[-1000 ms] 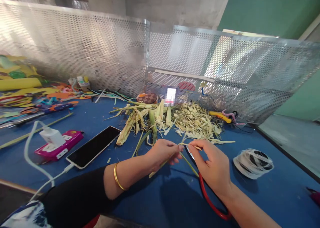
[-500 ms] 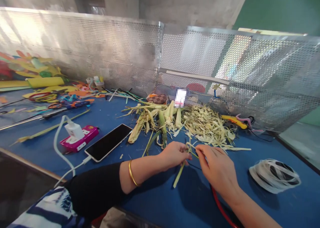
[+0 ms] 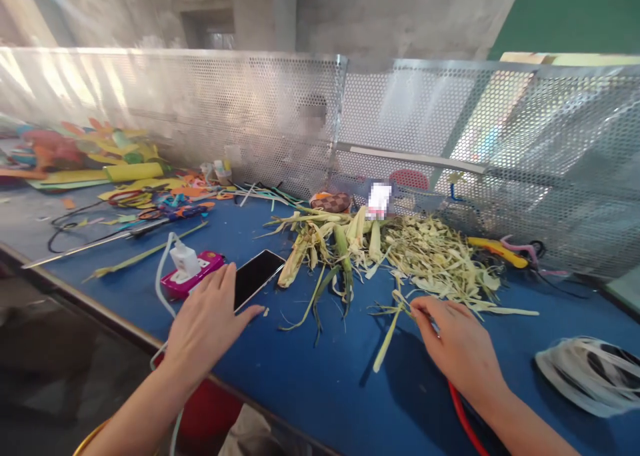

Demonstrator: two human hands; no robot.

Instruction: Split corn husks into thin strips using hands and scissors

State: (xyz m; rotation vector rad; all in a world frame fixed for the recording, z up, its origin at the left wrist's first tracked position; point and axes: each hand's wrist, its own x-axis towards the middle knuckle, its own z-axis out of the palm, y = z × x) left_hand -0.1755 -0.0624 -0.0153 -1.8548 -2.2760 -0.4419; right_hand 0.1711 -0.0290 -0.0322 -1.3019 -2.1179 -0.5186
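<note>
My left hand (image 3: 207, 319) is open, its fingers stretched and thumb apart, in front of the pink power strip (image 3: 216, 259) and partly covering a black-screened phone (image 3: 260, 276). It holds nothing that I can see. My right hand (image 3: 457, 346) is closed in a pinch on a small knotted bundle of corn husk strips (image 3: 387, 333). One pale strip of the bundle points down toward me, while thin ends stick out to the left. Behind the bundle lie whole corn husks (image 3: 345, 243) and a heap of shredded husk (image 3: 440, 259).
A coil of white cord (image 3: 590, 376) lies at the right. A white charger (image 3: 185, 259) with a cable (image 3: 163, 283) sits in the power strip. Yellow-handled scissors (image 3: 500, 251) lie near the perforated metal screen (image 3: 260, 123). Coloured scraps (image 3: 135, 169) and a metal rod (image 3: 95, 246) are at the left.
My left hand has let go of the husk bundle and moved left to the phone and power strip. My right hand still pinches the bundle. The view has turned slightly left.
</note>
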